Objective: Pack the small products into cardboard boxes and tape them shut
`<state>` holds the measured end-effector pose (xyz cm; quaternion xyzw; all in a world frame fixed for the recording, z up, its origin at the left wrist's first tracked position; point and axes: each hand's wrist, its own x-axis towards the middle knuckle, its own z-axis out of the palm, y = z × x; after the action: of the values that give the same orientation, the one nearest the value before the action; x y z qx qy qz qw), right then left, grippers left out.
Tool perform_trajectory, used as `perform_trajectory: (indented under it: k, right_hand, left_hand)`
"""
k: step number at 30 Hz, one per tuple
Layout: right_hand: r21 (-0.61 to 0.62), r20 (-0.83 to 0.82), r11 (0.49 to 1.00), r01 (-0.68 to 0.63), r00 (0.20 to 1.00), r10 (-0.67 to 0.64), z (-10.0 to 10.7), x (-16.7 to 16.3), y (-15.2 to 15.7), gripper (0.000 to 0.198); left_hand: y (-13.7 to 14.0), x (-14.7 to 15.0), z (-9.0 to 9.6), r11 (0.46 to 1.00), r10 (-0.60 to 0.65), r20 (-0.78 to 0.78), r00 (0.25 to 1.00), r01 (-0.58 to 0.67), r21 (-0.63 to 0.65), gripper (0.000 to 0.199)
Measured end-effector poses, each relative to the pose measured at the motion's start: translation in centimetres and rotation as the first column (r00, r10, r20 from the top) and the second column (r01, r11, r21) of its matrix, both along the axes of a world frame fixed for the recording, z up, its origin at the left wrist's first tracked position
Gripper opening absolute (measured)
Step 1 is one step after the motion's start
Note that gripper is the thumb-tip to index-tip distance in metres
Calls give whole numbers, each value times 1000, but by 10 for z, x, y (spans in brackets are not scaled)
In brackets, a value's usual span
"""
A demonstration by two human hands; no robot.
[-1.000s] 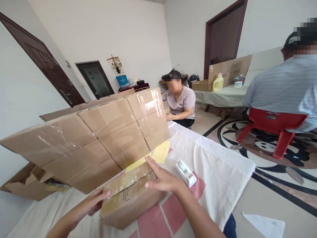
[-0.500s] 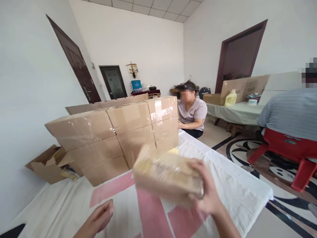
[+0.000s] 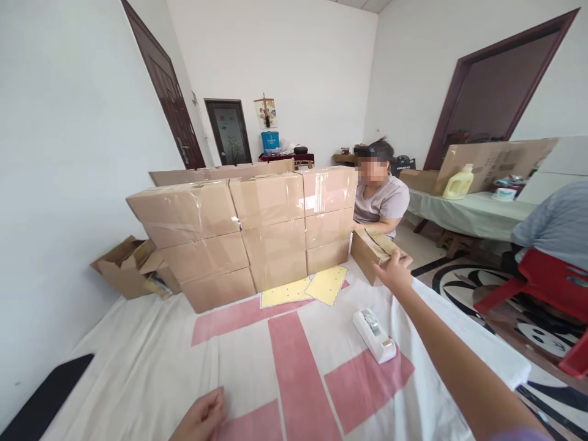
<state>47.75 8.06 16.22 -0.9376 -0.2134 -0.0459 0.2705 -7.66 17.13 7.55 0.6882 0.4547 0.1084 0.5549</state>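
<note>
My right hand [image 3: 394,269] stretches to the table's far right side and grips the near end of a small taped cardboard box [image 3: 365,257]. That box stands at the right end of a wall of stacked cardboard boxes [image 3: 275,245]. My left hand [image 3: 204,413] is low at the front with its fingers curled in; nothing shows in it. Two yellow sheets [image 3: 285,293] lie at the foot of the stack. A white tape dispenser [image 3: 374,335] rests on the cloth between my right forearm and the sheets.
A white and pink cloth [image 3: 248,361] covers the table. An opened carton [image 3: 122,269] sits at the left edge, and a black flat thing [image 3: 55,398] lies front left. One person [image 3: 383,199] sits behind the stack; another [image 3: 555,214] sits right on a red chair [image 3: 542,288].
My right hand has carried the small box from the middle of the table to the far right, beside the stack. The tape dispenser and yellow sheets now show fully. My left hand stays curled.
</note>
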Motion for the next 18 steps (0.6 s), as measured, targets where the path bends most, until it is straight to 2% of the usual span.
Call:
perform_trajectory:
  k: [4, 8, 11, 13, 16, 18]
  right_hand:
    - [-53, -91, 998, -21, 996, 16, 35, 5, 35, 110]
    - [-39, 45, 999, 4, 999, -2, 58, -18, 54, 92]
    - [-53, 151, 995, -86, 984, 93, 65, -57, 68, 85]
    - [-75, 185, 983, -170, 966, 181, 69, -87, 79, 78]
    - [-112, 185, 939, -327, 921, 343, 70, -137, 97, 56]
    - [-133, 169, 885, -446, 869, 464, 67, -174, 109, 44]
  left_hand:
    - [11, -3, -2, 992, 3, 120, 993, 13, -126, 64]
    - [16, -18, -10, 979, 140, 336, 931, -80, -186, 57]
    - [19, -25, -12, 954, 263, 512, 818, -141, -266, 57]
    - [20, -26, -11, 944, 298, 579, 759, -143, -298, 54]
    - [18, -24, -12, 938, 317, 587, 745, -155, -310, 52]
    - [15, -23, -13, 937, 324, 581, 747, -170, -304, 56]
